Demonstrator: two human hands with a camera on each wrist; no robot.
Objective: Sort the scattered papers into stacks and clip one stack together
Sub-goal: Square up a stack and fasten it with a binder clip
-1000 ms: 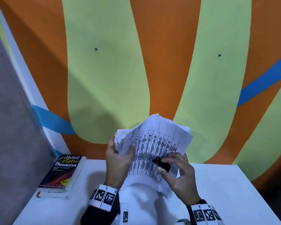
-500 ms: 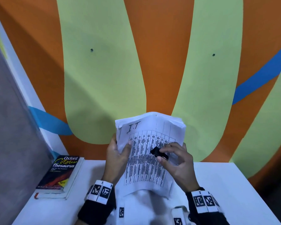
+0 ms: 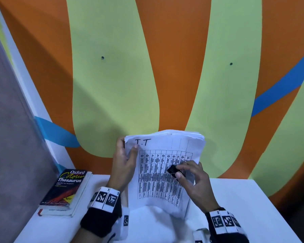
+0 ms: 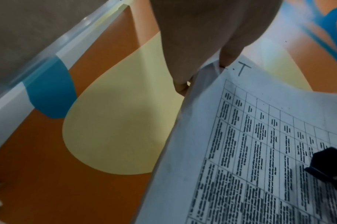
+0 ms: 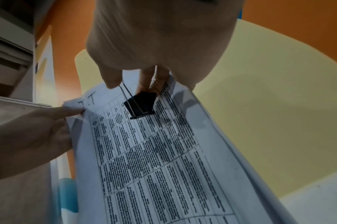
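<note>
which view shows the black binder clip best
The right wrist view: the binder clip shows whole there, black body and wire handles, pinched by the right hand in front of the stack of papers. The head view shows it small and partly covered by fingers. The left wrist view cuts it off at the frame edge.

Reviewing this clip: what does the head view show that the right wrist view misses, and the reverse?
Only the head view shows the Oxford thesaurus book on the white table and both marker-tagged wristbands. Only the right wrist view shows the black binder clip with its wire handles pinched by the right hand. Both show the left hand gripping the printed paper stack marked "I.T".
</note>
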